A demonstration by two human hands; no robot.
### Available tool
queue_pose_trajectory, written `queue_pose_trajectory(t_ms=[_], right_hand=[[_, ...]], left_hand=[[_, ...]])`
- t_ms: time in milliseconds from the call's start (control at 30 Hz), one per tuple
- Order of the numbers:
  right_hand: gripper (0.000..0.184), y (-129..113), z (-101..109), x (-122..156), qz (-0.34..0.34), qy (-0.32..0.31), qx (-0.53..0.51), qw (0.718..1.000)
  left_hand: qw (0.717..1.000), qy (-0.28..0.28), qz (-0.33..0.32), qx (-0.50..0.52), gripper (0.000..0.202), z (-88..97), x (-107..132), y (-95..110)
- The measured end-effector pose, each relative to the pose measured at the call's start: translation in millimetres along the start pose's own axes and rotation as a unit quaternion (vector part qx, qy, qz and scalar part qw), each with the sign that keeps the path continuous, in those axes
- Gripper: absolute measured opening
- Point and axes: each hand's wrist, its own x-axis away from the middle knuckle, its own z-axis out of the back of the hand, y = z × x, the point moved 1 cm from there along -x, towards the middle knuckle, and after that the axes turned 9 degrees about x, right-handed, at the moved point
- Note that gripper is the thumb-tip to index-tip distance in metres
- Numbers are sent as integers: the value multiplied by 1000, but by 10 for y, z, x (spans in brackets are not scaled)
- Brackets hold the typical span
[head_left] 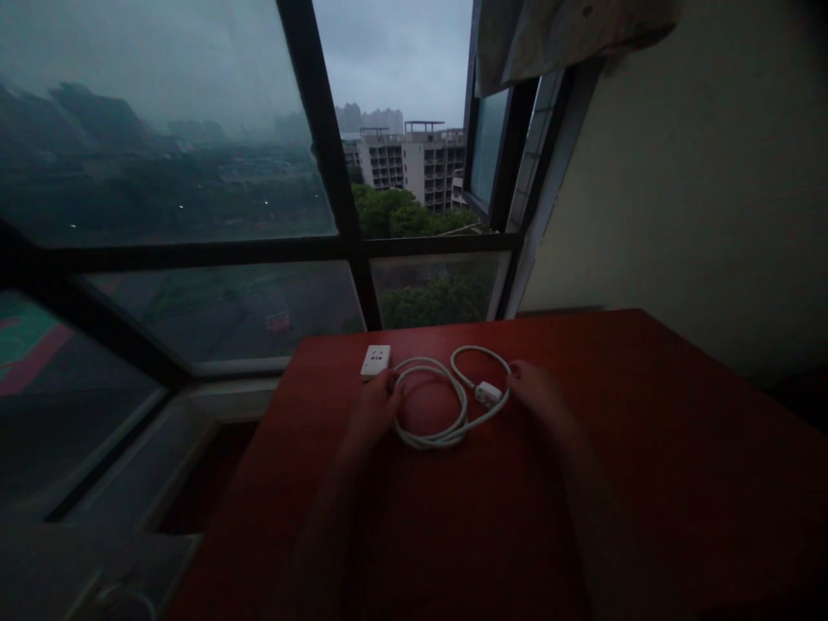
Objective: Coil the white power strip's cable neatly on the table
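- You have a white cable lying on the red tabletop, toward its far edge and between your two hands, with a socket block at one end and a plug at the other
- Your left hand is at the left side of the larger coil, just beside the near edge of the socket block; its thumb and forefinger stand narrow at the cable, but you cannot tell from this view whether they grip it
- Your right hand reaches the right side of the smaller loop, fingertips bunched close at the cable; whether they pinch it or only touch it, you cannot tell
- The larger coil lies in several overlapping turns in front of you, and the smaller loop sits to its right
- The plug rests within the right end of that smaller loop, near your right fingertips
- Beyond the table you face a dark window frame, with a pale building and green trees outside
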Motion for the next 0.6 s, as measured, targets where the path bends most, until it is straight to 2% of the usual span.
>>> queue_pose_trajectory(t_ms=[133,233,300,367,467,533,600], right_hand=[[29,-28,-19,-4,-2,8,3,1000],[30,-45,-49,-22,-6,10,7,1000],[30,-60,-81,-30,-8,5,11,1000],[31,-78,-116,-32,-6,-3,11,1000],[32,-102,-156,-29,-6,-10,4,1000],[29,-108,-166,-29,-11,-9,-4,1000],[27,-109,-164,-35,-10,-7,-17,1000]], left_hand=[[989,-30,-32,-138,34,20,82,154],[978,-34,-54,-200,27,55,119,274],[976,-49,-72,-200,20,53,146,360],[973,-117,-91,-178,16,-2,194,450],[947,-248,-130,-160,17,-157,300,580],[932,-274,-159,-174,25,-257,365,642],[928,-271,-176,-186,31,-330,405,671]])
